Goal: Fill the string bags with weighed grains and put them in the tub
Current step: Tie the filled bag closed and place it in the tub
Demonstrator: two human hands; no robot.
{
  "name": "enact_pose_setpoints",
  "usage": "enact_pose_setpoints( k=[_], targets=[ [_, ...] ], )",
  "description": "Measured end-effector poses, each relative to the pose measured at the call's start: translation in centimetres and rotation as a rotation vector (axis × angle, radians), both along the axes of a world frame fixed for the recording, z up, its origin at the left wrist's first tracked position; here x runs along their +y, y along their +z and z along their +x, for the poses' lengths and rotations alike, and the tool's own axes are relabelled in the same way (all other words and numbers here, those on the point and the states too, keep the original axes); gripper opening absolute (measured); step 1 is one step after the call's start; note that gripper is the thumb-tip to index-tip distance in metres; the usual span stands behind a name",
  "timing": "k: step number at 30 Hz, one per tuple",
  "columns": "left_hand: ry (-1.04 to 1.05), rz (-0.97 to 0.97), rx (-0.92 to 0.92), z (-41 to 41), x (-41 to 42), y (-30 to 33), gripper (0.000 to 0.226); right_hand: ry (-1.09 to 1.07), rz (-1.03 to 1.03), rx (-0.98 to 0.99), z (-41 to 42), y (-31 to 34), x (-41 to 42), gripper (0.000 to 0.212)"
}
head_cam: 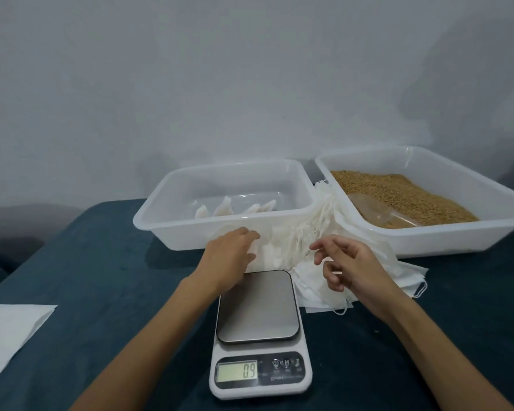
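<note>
White plastic framed the kitchen scale nearest the camera, its steel platter bare and its display reading 0.9. It stood on a dark teal cloth covering the table. At the left edge of that cloth lay a flat white paper sheet, well apart from the rest.

Just beyond the scale, both forearms reached forward. The left hand lay palm down with fingers nearly straight, their tips resting on the heap of empty white string bags; it did not clearly hold any of them. The right hand hovered over the right part of the same heap with fingers loosely curled and spread; whether it pinched a drawstring could not be told.

The heap spilled from the gap between the two containers down to the far edge of the scale, with loops of string trailing to the right.

Behind the left hand stood the translucent tub, holding a few filled bags on its floor. To its right, the second tray held the brown grains, with a clear plastic scoop lying in them. A pale grey wall rose behind everything.
</note>
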State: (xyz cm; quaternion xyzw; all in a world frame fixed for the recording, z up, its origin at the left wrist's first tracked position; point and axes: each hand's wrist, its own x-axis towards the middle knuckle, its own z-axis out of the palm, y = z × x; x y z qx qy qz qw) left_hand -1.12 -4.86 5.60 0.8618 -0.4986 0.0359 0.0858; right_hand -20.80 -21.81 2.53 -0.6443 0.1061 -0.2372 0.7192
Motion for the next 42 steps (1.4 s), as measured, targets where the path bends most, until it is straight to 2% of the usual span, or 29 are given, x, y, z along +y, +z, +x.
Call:
enact_pose_setpoints(
  k=[4,9,12,15,16,18,20,22,25,26,29,32,34,37,39,42],
  targets=[
    [-0.022,0.070,0.034,1.1,-0.9,-0.7,0.043,0.004,-0.007,0.005,0.1,-0.3,-0.3,0.041],
    [-0.012,0.018,-0.037,1.4,-1.6,-1.1,0.008,0.017,-0.028,0.011,0.2,-0.5,-0.3,0.045],
    [-0.034,-0.146,-0.071,0.7,-1.4,-0.6,0.009,0.016,-0.030,0.007,0.2,-0.6,-0.3,0.041],
    [-0.039,-0.510,-0.073,-0.4,-0.9,0.5,0.018,0.016,-0.043,0.018,0.2,-0.5,-0.2,0.036],
    [-0.040,-0.657,-0.002,-0.8,-0.8,1.1,0.018,0.014,-0.048,0.021,0.2,-0.4,0.0,0.035],
    [-0.061,-0.862,0.318,-1.9,-0.9,2.0,0.016,0.021,-0.044,0.019,0.1,-0.2,0.2,0.033],
    [-0.098,-0.850,0.700,-3.6,-1.2,1.7,0.015,0.057,-0.012,0.013,0.2,-0.2,0.5,0.041],
    [-0.132,-0.771,0.963,-5.1,-1.4,0.5,0.012,0.082,0.001,0.011,0.2,-0.2,0.7,0.044],
    [-0.117,-0.768,1.112,-5.6,-1.2,-0.9,0.018,0.059,0.005,0.006,0.4,-0.2,1.1,0.015],
    [-0.089,-0.800,1.120,-5.4,-1.1,-1.2,0.020,0.035,0.007,0.018,0.6,-0.3,1.1,0.013],
    [-0.009,-0.893,1.129,-4.5,-0.6,-1.6,0.025,-0.051,0.025,0.030,0.9,-0.7,0.7,0.028],
    [0.026,-0.899,1.087,-3.9,-0.1,-1.9,0.030,-0.080,0.040,0.014,0.8,-0.7,0.6,0.017],
    [0.052,-0.884,0.916,-4.1,0.0,-2.0,0.036,-0.084,0.026,0.003,0.8,-0.6,0.7,0.012],
    [0.050,-0.960,0.630,-4.6,0.0,-1.9,0.038,-0.147,-0.011,-0.018,1.1,-0.5,1.2,0.020],
    [-0.053,-1.014,0.652,-4.9,0.0,-1.7,0.028,-0.199,-0.053,-0.054,1.5,-0.3,1.8,0.022],
    [-0.217,-0.921,0.822,-5.6,0.1,-1.4,0.015,-0.202,-0.101,-0.095,2.1,-0.3,3.1,0.017]
  ],
)
